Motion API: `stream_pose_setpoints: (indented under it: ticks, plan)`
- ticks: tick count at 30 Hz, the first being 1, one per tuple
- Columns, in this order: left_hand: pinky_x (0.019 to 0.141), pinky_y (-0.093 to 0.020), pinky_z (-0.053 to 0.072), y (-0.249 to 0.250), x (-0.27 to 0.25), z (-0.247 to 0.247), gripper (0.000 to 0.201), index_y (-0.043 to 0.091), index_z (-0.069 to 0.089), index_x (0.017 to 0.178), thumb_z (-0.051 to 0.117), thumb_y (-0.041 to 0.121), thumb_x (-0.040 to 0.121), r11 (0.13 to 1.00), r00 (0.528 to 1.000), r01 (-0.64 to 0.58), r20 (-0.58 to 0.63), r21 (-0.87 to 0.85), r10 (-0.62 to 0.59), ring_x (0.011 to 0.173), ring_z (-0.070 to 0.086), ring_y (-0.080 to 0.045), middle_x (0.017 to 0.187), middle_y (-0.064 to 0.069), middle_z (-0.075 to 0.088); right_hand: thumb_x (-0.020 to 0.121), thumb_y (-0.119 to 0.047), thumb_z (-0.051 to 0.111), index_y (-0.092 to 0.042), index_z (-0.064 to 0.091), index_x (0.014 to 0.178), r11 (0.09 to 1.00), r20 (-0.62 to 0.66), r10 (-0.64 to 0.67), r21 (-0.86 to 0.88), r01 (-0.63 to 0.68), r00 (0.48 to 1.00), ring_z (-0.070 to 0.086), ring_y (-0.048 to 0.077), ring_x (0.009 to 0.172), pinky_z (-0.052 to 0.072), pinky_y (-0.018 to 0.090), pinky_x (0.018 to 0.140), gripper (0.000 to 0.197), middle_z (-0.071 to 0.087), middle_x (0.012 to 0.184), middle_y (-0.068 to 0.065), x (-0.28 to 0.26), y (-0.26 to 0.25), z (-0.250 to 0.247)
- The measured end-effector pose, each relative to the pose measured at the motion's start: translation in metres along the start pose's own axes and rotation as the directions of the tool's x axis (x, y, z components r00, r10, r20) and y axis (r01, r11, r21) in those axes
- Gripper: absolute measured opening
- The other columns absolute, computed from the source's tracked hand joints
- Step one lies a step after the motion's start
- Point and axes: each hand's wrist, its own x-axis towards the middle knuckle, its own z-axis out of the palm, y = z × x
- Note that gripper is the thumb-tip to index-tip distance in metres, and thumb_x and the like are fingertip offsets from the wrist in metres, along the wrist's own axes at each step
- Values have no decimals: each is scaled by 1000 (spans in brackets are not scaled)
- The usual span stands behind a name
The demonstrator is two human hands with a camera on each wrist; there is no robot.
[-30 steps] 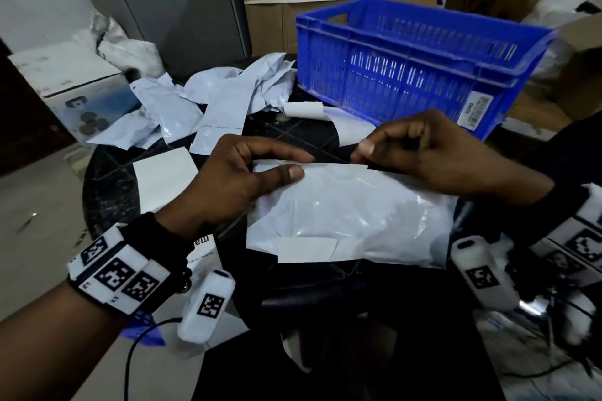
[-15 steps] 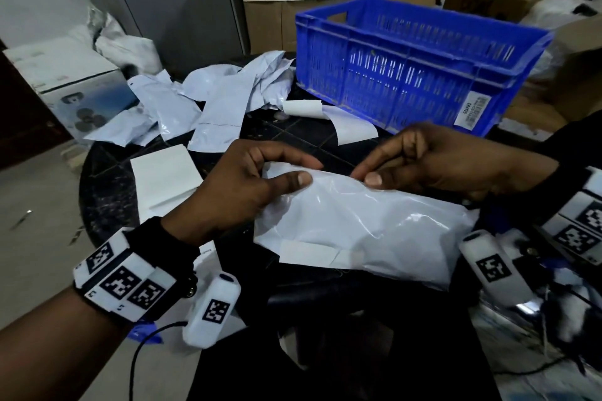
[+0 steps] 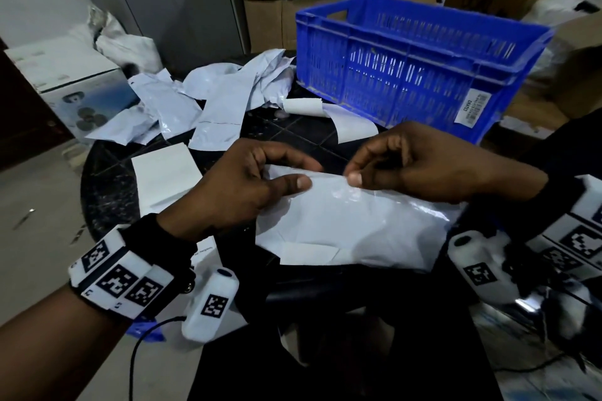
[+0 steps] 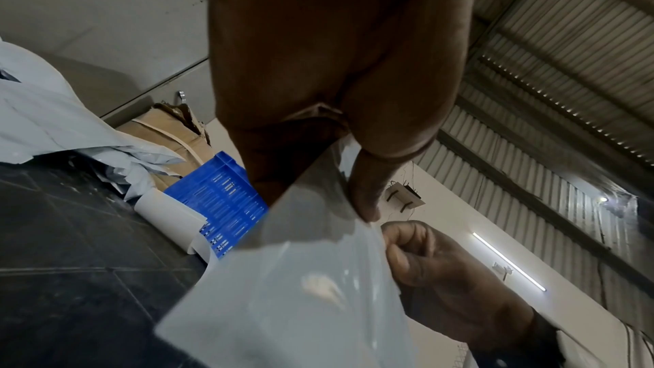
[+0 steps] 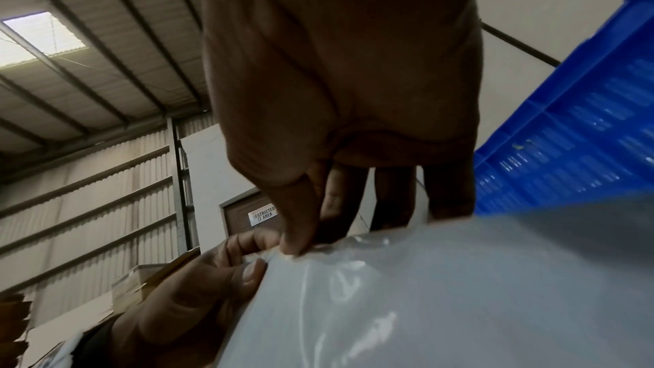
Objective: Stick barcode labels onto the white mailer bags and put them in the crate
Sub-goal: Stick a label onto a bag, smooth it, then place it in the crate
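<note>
The left hand (image 3: 241, 185) pinches the far edge of a white mailer bag (image 3: 351, 231) between its thumb and curled fingers. The right hand (image 3: 420, 163) pinches the same edge just to the right, thumb on top and fingers behind. The two grips sit close together but do not touch. The bag hangs down from both grips toward the person, and most of it spreads out to the right, under the right hand. A small white label (image 3: 308, 254) sits near the bag's near edge, well away from both grips. The bag is held over the dark tabletop (image 3: 107, 192). The blue crate (image 3: 407, 68) stands on the far right. A pile of other white bags (image 3: 208, 101) lies on the far left of the tabletop.
</note>
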Motion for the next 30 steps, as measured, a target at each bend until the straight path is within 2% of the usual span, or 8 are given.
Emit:
stream_pose_setpoints:
  ticks: [2, 9, 12, 14, 18, 22, 27, 30]
  plan:
    - [64, -32, 44, 2, 0, 1, 12, 28, 81, 95, 80, 19, 88, 1000, 1000, -19, 21, -16, 19, 67, 55, -22, 82, -16, 76, 88, -39, 78, -29, 80, 96, 1000, -7, -4, 9, 4, 1000, 75, 31, 84, 59, 49, 86, 13, 80, 86, -1, 1, 0, 2]
    - [70, -11, 49, 3, -2, 2, 16, 18, 79, 98, 78, 6, 87, 998, 998, -56, 23, -10, 56, 75, 68, 4, 84, 12, 78, 77, -35, 88, -25, 82, 85, 999, -113, -33, 32, 37, 993, 77, 16, 82, 55, 23, 75, 14, 79, 78, -6, 1, 2, 7]
    - [73, -13, 51, 2, -3, -4, 16, 16, 79, 101, 77, 8, 87, 997, 999, -48, -13, -56, 47, 80, 70, 1, 89, 8, 79, 75, -39, 84, -24, 83, 94, 992, -11, 15, 125, -13, 1000, 76, 22, 96, 59, 36, 88, 25, 81, 88, -1, 0, 8, 2]
    - [77, -19, 54, 1, -3, -8, 17, 16, 80, 101, 80, 13, 84, 998, 999, -42, -13, -51, 41, 85, 72, -4, 92, 4, 80, 80, -31, 84, -23, 83, 96, 995, 41, 9, 97, -13, 999, 76, 21, 93, 59, 42, 85, 18, 81, 91, 0, 0, 14, 2]
    - [82, -18, 56, 2, -3, -10, 22, 11, 81, 102, 82, 8, 80, 993, 994, -113, 19, 44, 112, 89, 74, -6, 95, 6, 80, 84, -20, 85, -25, 84, 90, 987, -167, -130, -117, 112, 977, 75, 6, 81, 58, 32, 77, 8, 79, 86, -15, 1, 19, 7]
    - [90, -32, 58, 5, -4, -23, 38, 21, 78, 115, 88, 30, 79, 993, 992, -107, 66, 48, 104, 98, 74, -16, 107, 1, 79, 85, -15, 81, -23, 84, 97, 864, -389, -454, -411, 291, 802, 76, 8, 82, 61, 41, 73, 14, 80, 97, -13, -2, 22, 11]
    - [89, -23, 49, -9, 1, -15, 55, 29, 68, 129, 70, 63, 86, 986, 985, 1, -167, -169, -30, 108, 65, 1, 120, 13, 73, 95, -21, 73, -15, 81, 107, 446, -198, -825, -803, 395, 529, 73, 27, 102, 54, 43, 87, 16, 75, 119, -1, -22, 37, 31]
    - [85, -20, 51, -17, 9, -11, 51, 26, 71, 124, 77, 54, 81, 946, 968, 188, -110, -264, -223, 107, 67, 3, 120, 6, 75, 78, -16, 88, -13, 82, 103, 348, -171, -882, -864, 363, 439, 74, 29, 101, 50, 41, 91, 26, 76, 117, 1, -29, 45, 42]
